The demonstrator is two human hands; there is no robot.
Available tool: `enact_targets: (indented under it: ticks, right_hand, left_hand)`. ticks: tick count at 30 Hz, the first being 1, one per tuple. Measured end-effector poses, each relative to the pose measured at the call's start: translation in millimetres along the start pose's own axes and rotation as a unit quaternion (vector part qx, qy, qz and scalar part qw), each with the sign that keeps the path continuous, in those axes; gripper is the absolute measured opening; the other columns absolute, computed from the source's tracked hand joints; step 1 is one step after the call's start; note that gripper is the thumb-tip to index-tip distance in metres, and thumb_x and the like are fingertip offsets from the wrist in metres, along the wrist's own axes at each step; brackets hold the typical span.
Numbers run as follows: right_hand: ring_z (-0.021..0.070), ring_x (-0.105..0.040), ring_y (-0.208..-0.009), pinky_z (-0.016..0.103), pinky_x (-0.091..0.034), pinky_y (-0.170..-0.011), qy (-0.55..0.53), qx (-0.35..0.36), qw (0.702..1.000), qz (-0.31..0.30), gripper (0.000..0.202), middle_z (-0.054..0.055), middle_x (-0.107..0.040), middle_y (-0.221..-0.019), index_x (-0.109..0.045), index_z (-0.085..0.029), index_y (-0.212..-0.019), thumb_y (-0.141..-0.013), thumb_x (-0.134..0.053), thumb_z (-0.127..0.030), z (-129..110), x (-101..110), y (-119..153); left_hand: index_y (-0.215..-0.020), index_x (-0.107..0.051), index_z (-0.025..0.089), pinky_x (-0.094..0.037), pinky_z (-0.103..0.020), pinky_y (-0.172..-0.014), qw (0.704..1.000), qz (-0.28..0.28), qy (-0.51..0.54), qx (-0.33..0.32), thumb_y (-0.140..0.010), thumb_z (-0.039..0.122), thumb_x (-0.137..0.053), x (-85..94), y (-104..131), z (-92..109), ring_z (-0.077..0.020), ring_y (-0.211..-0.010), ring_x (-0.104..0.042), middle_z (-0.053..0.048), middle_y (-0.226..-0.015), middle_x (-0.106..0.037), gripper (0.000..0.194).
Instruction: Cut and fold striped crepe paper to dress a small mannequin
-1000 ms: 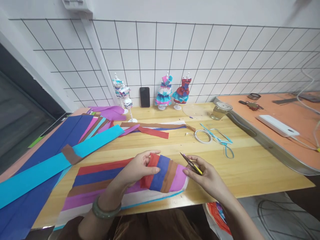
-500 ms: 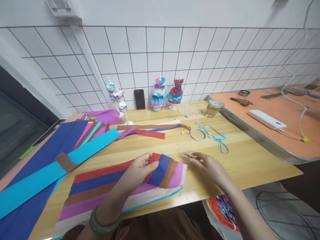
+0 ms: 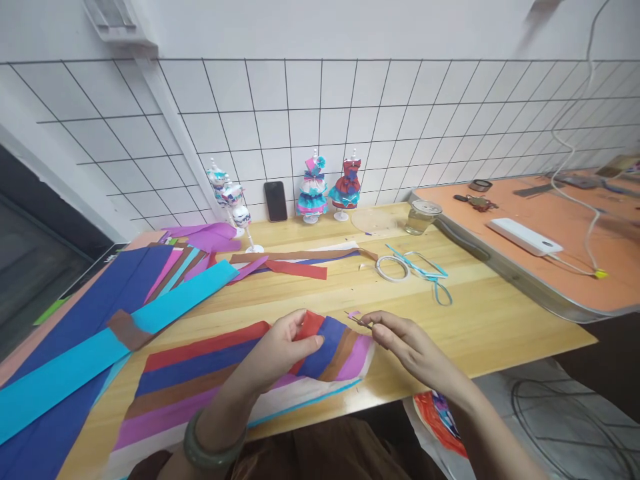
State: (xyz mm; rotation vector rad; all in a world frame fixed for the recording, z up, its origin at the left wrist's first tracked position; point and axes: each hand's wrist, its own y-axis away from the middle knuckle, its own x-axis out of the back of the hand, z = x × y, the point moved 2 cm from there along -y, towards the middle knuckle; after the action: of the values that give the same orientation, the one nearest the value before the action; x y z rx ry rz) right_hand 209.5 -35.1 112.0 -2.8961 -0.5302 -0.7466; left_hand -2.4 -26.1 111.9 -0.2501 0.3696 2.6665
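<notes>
A striped crepe-paper sheet (image 3: 195, 390) in red, blue, brown, purple and white lies along the table's near side, its right end folded over. My left hand (image 3: 283, 350), wearing a green bangle (image 3: 213, 447), pinches the red and blue edge of this fold between thumb and fingers. To the right of the fold, my right hand (image 3: 405, 340) is closed on a thin dark pointed tool (image 3: 361, 321), tweezers-like, though too small to name surely. A tiny pinkish scrap shows by its tip, above the table and close to the paper's upper right edge.
Blue and turquoise paper strips (image 3: 175, 300) spread over the left side. Behind stand small dress-form dolls (image 3: 313, 190) and a phone (image 3: 275, 201). Farther right are a tape roll (image 3: 393, 269), turquoise ribbon (image 3: 425, 270) and a lidded jar (image 3: 421, 219). An orange table (image 3: 500, 267) adjoins.
My right hand has moved left with the tool, closer to the folded paper. My left hand keeps its pinch on the fold. The whole view has shifted slightly.
</notes>
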Motion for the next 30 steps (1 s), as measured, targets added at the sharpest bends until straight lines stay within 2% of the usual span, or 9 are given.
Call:
enact_targets:
  ticks: [4, 10, 14, 17, 22, 30]
  right_hand:
    - [0.017, -0.056, -0.085, 0.027, -0.044, -0.074, -0.026, 0.02, 0.999, -0.03, 0.029, 0.004, -0.062, -0.092, -0.057, -0.019, -0.097, -0.088, -0.038, -0.038, -1.8, -3.5, -1.4]
    - [0.0177, -0.057, -0.083, 0.029, -0.046, -0.074, -0.01, 0.035, 0.999, -0.039, 0.029, 0.005, -0.063, -0.089, -0.059, -0.019, -0.093, -0.088, -0.038, -0.039, -6.9, -6.4, -1.8]
    - [0.018, -0.057, -0.086, 0.028, -0.045, -0.076, -0.006, 0.052, 0.998, -0.039, 0.029, 0.006, -0.063, -0.094, -0.06, -0.02, -0.096, -0.088, -0.039, -0.038, -11.8, -8.2, -0.4]
    - [0.0175, -0.058, -0.087, 0.027, -0.045, -0.077, 0.002, 0.059, 0.998, -0.033, 0.027, 0.006, -0.063, -0.095, -0.06, -0.02, -0.098, -0.088, -0.04, -0.036, -12.7, -9.3, 0.0]
    - [0.0171, -0.058, -0.088, 0.027, -0.044, -0.078, 0.011, 0.06, 0.998, -0.032, 0.026, 0.006, -0.063, -0.094, -0.059, -0.019, -0.1, -0.088, -0.041, -0.035, -12.4, -9.9, 0.5]
    - [0.0162, -0.058, -0.086, 0.025, -0.044, -0.077, 0.032, 0.071, 0.996, -0.038, 0.025, 0.005, -0.063, -0.092, -0.06, -0.02, -0.099, -0.088, -0.041, -0.034, -18.9, -10.4, 0.7]
  left_hand:
    - [-0.096, -0.062, 0.014, -0.044, -0.032, -0.078, 0.999, -0.033, -0.004, 0.006, -0.074, 0.027, -0.06, 1.9, 1.9, -2.1, -0.0187, -0.084, -0.059, -0.007, -0.091, -0.066, 0.026]
    - [-0.091, -0.06, 0.016, -0.042, -0.029, -0.077, 1.0, -0.026, -0.009, 0.005, -0.072, 0.031, -0.062, 0.9, 4.9, 3.4, -0.0171, -0.085, -0.056, -0.005, -0.089, -0.064, 0.025]
    - [-0.078, -0.055, 0.016, -0.039, -0.021, -0.064, 0.999, -0.014, -0.042, 0.001, -0.072, 0.029, -0.063, -0.7, 5.7, 8.9, -0.0096, -0.066, -0.049, 0.002, -0.071, -0.055, 0.016]
    - [-0.075, -0.051, 0.017, -0.034, -0.019, -0.057, 0.997, 0.004, -0.073, 0.001, -0.072, 0.026, -0.062, 0.6, 6.3, 9.0, -0.0065, -0.059, -0.041, 0.005, -0.064, -0.045, 0.015]
    - [-0.084, -0.052, 0.018, -0.034, -0.021, -0.063, 0.997, 0.002, -0.078, 0.01, -0.073, 0.027, -0.06, 2.4, 6.9, 4.9, -0.0084, -0.065, -0.044, 0.003, -0.071, -0.049, 0.016]
    - [-0.086, -0.054, 0.019, -0.035, -0.022, -0.071, 0.996, -0.003, -0.087, 0.004, -0.073, 0.027, -0.06, 1.2, 5.3, 4.6, -0.0105, -0.073, -0.046, 0.002, -0.075, -0.052, 0.016]
